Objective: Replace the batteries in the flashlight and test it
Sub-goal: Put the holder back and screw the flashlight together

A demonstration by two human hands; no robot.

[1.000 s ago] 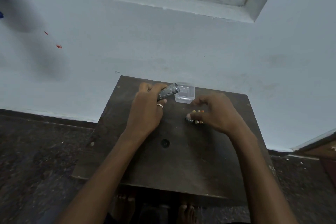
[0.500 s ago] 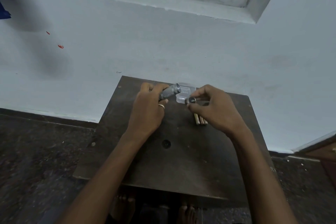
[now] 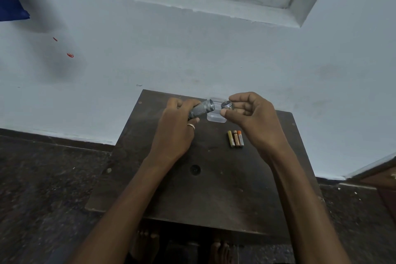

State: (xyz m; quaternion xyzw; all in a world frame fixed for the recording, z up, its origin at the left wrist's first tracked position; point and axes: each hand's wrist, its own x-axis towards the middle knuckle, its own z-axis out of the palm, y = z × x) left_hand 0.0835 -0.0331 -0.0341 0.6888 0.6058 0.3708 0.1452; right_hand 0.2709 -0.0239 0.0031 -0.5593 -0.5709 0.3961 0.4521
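Observation:
My left hand (image 3: 174, 129) grips a grey knurled flashlight body (image 3: 201, 109), its open end pointing right. Just to the right, my right hand (image 3: 252, 117) pinches the small round end cap (image 3: 226, 105), which has a spring on it, between thumb and fingers. A narrow gap separates the cap from the flashlight's open end. Three small batteries (image 3: 235, 138) lie side by side on the dark wooden table (image 3: 199, 188), below my right hand.
A small clear plastic box (image 3: 216, 117) stands at the table's far edge, behind the flashlight. The table stands against a pale wall (image 3: 192, 53). Dark speckled floor (image 3: 42, 188) lies to both sides, and bare feet show under the near edge.
My right hand picked the end cap up from beside the batteries and lifted it up to the flashlight's open end. The batteries are now uncovered. My left hand has stayed put.

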